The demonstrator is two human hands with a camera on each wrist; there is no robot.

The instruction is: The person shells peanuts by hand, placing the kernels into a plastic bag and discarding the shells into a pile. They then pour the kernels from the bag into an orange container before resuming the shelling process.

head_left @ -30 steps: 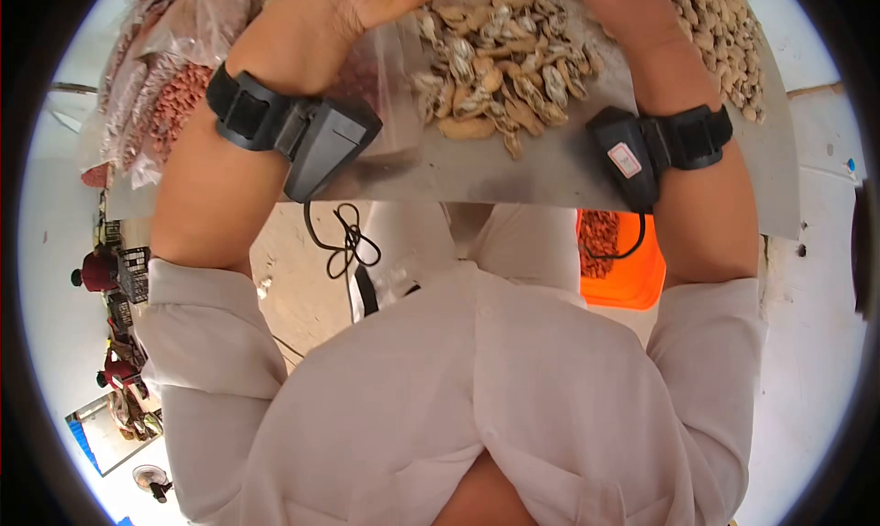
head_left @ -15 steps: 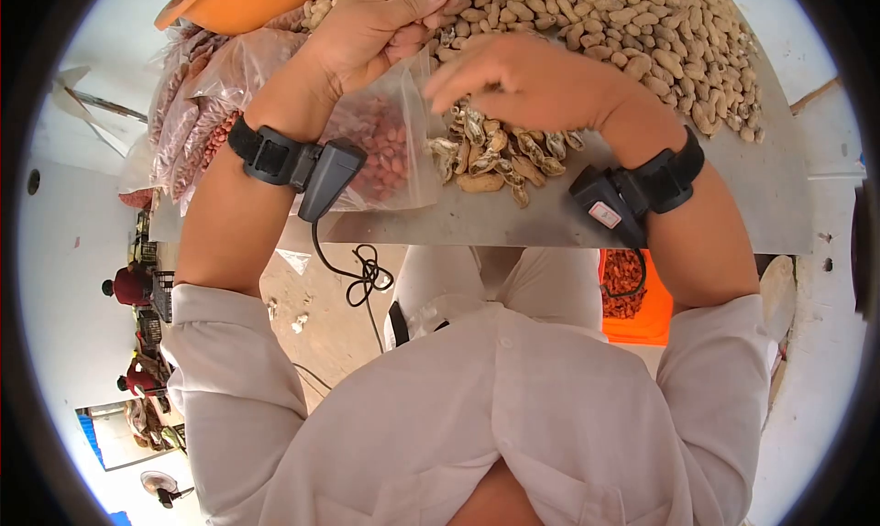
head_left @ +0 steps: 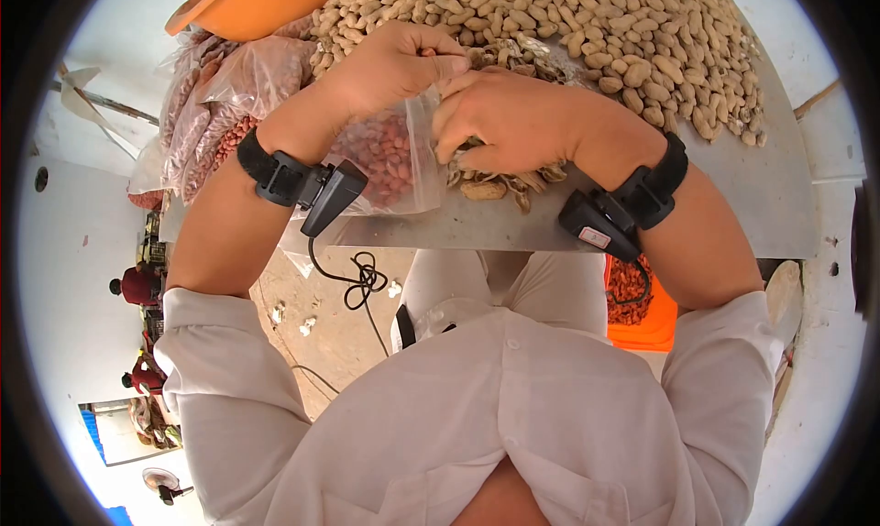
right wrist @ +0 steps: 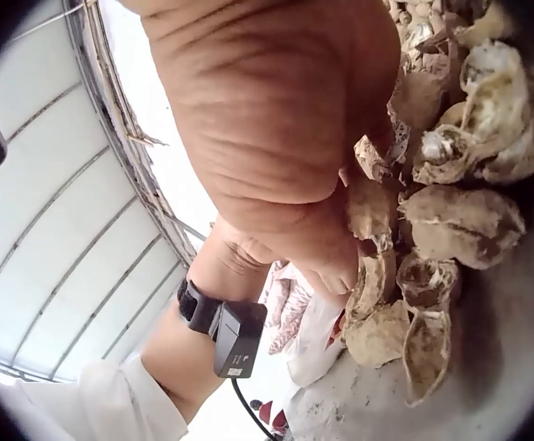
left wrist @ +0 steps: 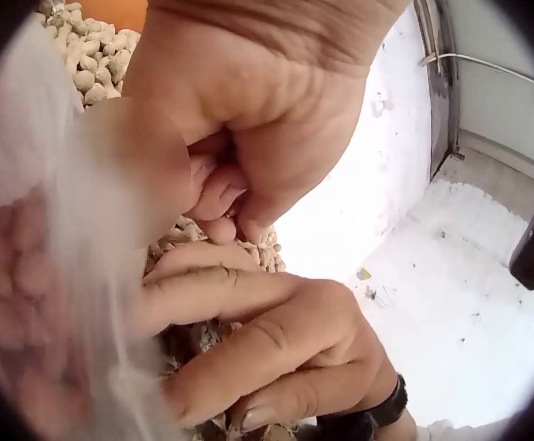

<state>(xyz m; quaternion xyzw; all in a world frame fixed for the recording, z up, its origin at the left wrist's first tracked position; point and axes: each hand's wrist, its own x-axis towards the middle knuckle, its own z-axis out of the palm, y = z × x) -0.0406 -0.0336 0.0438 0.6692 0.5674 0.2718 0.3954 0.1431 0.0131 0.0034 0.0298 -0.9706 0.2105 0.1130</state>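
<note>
In the head view my left hand [head_left: 399, 72] is curled above the clear bag [head_left: 423, 150] of red peanut kernels [head_left: 385, 155]. A small reddish bit, like a peanut kernel [head_left: 427, 52], shows between its thumb and fingers. My right hand [head_left: 518, 123] lies over the pile of split peanut shells [head_left: 481, 189], its fingers loosely bent and reaching to the left thumb. In the left wrist view the right hand's fingers [left wrist: 276, 340] sit just below the curled left hand [left wrist: 258, 119], beside the bag's blurred edge. Broken shells [right wrist: 460, 225] lie under my right hand in its wrist view.
A large heap of unshelled peanuts [head_left: 632, 40] covers the table's far side. Filled plastic bags [head_left: 243, 77] and an orange basin [head_left: 252, 8] stand at the left. An orange tub [head_left: 655, 315] of reddish pieces is below the table's front edge [head_left: 513, 242].
The head view has tilted up, showing more of the table. The right hand has come left and closer to the left hand; the two now meet above the bag's right edge.
</note>
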